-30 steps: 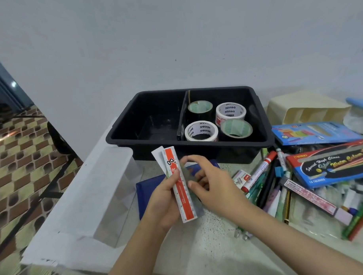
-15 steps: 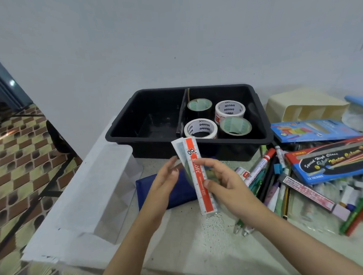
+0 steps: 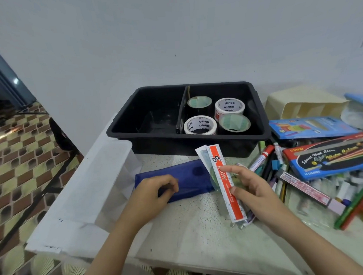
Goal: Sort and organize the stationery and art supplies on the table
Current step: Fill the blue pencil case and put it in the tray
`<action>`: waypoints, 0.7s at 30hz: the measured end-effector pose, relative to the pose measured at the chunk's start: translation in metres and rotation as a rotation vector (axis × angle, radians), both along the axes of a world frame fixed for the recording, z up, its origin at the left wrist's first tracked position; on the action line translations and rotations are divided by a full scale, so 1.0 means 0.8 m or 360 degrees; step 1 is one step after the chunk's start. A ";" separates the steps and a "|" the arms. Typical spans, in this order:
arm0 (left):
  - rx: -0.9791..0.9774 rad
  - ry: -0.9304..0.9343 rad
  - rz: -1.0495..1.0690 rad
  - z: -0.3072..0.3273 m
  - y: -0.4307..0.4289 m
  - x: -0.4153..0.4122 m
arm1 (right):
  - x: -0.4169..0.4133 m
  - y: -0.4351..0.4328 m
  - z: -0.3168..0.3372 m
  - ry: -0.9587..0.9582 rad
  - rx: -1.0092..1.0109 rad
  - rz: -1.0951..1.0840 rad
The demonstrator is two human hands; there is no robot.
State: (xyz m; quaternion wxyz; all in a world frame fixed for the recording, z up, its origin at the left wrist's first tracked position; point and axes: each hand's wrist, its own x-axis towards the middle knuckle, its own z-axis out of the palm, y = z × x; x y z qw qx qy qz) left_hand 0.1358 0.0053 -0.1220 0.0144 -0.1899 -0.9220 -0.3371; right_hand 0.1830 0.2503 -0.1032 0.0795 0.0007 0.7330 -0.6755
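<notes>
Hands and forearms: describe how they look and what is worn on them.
The left hand and right hand are bare: no gloves, rings, watch or bracelets show. The left forearm and right forearm are bare too, with no sleeve in view down to the picture's bottom edge.

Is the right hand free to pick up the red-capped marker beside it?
Probably not yet. The right hand pinches the ruler pack, so its fingers are occupied. The red-capped marker lies uncovered at the edge of the pile, so the way looks open once the ruler is set down.
</notes>
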 end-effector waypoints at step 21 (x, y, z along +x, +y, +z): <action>0.0083 0.0030 -0.0004 0.023 0.054 0.039 | 0.005 0.001 0.012 -0.0262 0.0277 0.0036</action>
